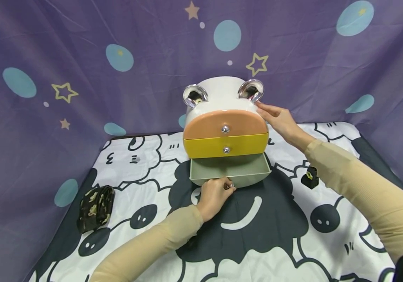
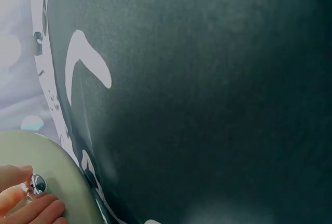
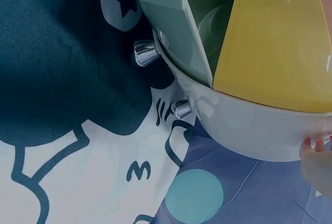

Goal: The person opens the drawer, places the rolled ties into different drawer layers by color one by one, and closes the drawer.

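A white frog-shaped drawer box (image 1: 219, 94) with two chrome ring eyes stands near the back of the cloth. Its orange drawer (image 1: 205, 127) and yellow drawer (image 1: 205, 148) are closed, while the pale green bottom drawer (image 1: 250, 178) is pulled out; no contents show inside. My left hand (image 1: 213, 197) pinches the round silver knob (image 2: 39, 183) on the green drawer's front. On the box's right side, just below the right eye, my right hand (image 1: 280, 121) rests its fingertips with fingers nearly straight. In the right wrist view, that hand (image 3: 317, 164) touches the white side wall.
A folded camouflage cloth item (image 1: 96, 208) lies at the left. A small black object with a yellow-green mark (image 1: 309, 178) sits to the right, beside my right sleeve. Behind the box hangs a purple curtain (image 1: 166, 58). The sheep-print cloth (image 1: 145, 164) covers the surface.
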Action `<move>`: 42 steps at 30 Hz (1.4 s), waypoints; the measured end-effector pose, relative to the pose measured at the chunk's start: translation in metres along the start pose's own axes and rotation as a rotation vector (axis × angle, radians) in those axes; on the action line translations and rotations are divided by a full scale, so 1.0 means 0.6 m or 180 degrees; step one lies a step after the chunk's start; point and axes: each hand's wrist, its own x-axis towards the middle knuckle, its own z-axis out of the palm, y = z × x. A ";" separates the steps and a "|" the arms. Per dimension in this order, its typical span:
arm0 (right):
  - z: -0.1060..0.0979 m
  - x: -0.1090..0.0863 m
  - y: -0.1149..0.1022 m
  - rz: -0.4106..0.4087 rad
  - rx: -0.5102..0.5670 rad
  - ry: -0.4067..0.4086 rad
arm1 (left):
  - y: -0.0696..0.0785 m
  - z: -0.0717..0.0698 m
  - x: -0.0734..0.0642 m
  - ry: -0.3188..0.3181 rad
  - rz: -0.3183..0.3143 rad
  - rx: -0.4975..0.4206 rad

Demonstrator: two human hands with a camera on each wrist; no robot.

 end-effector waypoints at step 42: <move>0.002 -0.002 0.001 -0.0003 -0.0009 0.0066 | 0.027 -0.019 -0.047 0.0012 0.0331 0.0142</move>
